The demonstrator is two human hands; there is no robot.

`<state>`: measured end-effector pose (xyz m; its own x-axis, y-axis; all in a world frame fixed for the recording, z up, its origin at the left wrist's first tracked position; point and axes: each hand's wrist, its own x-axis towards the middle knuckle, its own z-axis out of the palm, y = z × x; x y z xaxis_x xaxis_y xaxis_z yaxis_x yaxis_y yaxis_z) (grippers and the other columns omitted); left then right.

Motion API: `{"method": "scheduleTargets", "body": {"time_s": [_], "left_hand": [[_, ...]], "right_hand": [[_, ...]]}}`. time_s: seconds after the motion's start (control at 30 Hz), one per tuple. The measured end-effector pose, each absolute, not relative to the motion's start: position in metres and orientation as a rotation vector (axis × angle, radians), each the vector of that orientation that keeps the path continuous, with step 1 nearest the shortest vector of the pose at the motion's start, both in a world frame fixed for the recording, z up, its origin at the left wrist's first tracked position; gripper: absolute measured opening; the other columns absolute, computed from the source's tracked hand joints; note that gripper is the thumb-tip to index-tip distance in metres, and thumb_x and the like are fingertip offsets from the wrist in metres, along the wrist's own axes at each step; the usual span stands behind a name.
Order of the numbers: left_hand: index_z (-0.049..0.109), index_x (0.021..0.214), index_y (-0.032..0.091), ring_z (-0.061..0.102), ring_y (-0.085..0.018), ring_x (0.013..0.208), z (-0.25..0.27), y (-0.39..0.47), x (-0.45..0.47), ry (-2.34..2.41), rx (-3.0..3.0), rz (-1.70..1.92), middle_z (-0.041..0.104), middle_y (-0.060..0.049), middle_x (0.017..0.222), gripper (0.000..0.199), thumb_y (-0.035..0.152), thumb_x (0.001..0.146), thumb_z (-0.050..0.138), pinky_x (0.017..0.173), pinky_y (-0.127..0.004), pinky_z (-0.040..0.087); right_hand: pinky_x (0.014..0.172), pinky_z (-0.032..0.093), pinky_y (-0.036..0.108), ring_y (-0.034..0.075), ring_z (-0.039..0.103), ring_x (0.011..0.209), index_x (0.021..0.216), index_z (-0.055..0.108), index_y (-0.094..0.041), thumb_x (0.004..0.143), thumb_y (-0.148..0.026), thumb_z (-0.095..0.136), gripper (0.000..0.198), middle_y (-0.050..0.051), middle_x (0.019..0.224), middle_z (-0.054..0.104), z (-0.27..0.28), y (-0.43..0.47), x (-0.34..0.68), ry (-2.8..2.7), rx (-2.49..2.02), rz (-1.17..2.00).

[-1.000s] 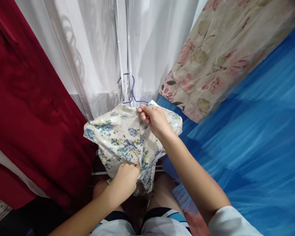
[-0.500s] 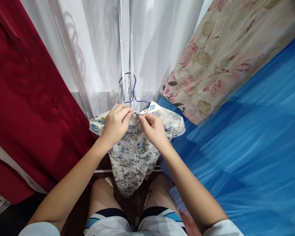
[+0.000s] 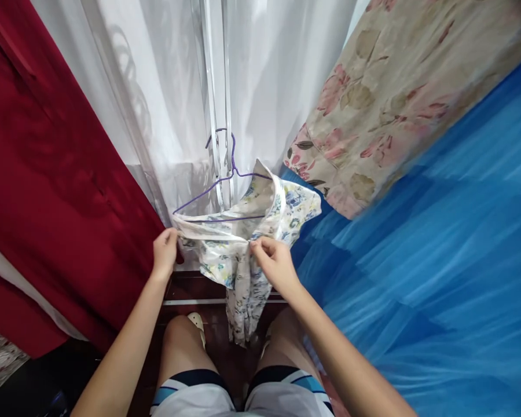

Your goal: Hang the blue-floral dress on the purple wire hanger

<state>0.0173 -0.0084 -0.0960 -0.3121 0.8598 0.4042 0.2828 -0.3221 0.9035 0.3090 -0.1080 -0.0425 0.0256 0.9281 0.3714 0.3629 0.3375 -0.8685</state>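
Observation:
A white blouse with a blue and yellow floral print (image 3: 219,258) hangs on a purple hanger (image 3: 204,190), its neckline wide and gaping. My left hand (image 3: 165,250) pinches the blouse's edge at the left, by the hanger's left end. With thumb and finger, my right hand (image 3: 270,258) grips the front of the white-trimmed neckline near the middle. One side of the blouse has come off the hanger's left arm, while the right shoulder still lies over the other arm. Below my hands the lower part hangs narrow and folded.
White metal poles (image 3: 219,104) stand behind the hanger before a white curtain (image 3: 165,87). Red cloth (image 3: 61,191) hangs at left. To the right are a beige floral cloth (image 3: 373,116) and blue tulle (image 3: 399,260). Below are my knees and a cream clog (image 3: 197,322).
My hands were together at the collar; now the left has moved out to the left and down, pulling the blouse's left side with it. The neckline has opened and the hanger shows more.

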Motion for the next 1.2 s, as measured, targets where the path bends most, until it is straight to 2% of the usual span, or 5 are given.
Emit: {"method": "scheduleTargets", "body": {"time_s": [0.33, 0.53, 0.83, 1.03, 1.2], "left_hand": [[0.065, 0.096, 0.016, 0.063, -0.02, 0.09, -0.092, -0.06, 0.115, 1.002, 1.745, 1.275, 0.069, -0.007, 0.095, 0.034, 0.046, 0.095, 0.05, 0.085, -0.03, 0.05], [0.066, 0.097, 0.018, 0.06, -0.021, 0.104, -0.044, -0.1, 0.178, 0.675, 1.922, 1.285, 0.062, -0.009, 0.105, 0.029, 0.04, 0.1, 0.047, 0.097, -0.033, 0.046], [0.062, 0.113, 0.019, 0.062, -0.018, 0.08, -0.085, -0.121, 0.135, 0.59, 1.807, 0.739, 0.065, -0.006, 0.088, 0.056, 0.067, 0.093, 0.043, 0.075, -0.03, 0.051], [0.069, 0.071, 0.017, 0.059, -0.019, 0.077, -0.116, -0.121, 0.068, 0.886, 2.154, 0.567, 0.062, -0.004, 0.072, 0.046, 0.06, 0.086, 0.061, 0.083, -0.031, 0.049], [0.077, 0.083, 0.022, 0.058, -0.026, 0.103, -0.107, -0.084, -0.007, 1.228, 2.398, 0.558, 0.069, -0.009, 0.097, 0.034, 0.055, 0.079, 0.07, 0.105, -0.04, 0.037]], "right_hand": [[0.051, 0.035, 0.028, 0.016, 0.045, 0.047, 0.049, 0.054, -0.02, 0.08, -0.035, 0.059, 0.034, -0.002, 0.045, 0.05, -0.129, -0.124, 0.392, -1.413, -1.542, 0.612], [0.087, 0.046, 0.035, 0.024, 0.061, 0.094, 0.101, 0.07, -0.019, 0.08, -0.037, 0.072, 0.028, 0.006, 0.1, 0.07, -0.092, -0.144, 0.351, -1.708, -1.151, 0.816], [0.066, 0.047, 0.028, 0.015, 0.058, 0.066, 0.085, 0.066, -0.014, 0.084, -0.049, 0.071, 0.035, 0.003, 0.076, 0.066, -0.051, -0.152, 0.336, -1.294, -0.941, 1.595], [0.051, 0.037, 0.025, 0.013, 0.047, 0.053, 0.073, 0.066, -0.016, 0.082, -0.052, 0.071, 0.038, 0.0, 0.06, 0.057, -0.014, -0.148, 0.364, -1.633, -1.086, 1.411], [0.049, 0.034, 0.025, 0.013, 0.047, 0.052, 0.075, 0.069, -0.017, 0.084, -0.045, 0.069, 0.03, 0.0, 0.059, 0.058, 0.008, -0.132, 0.372, -1.775, -1.155, 1.071]]}}
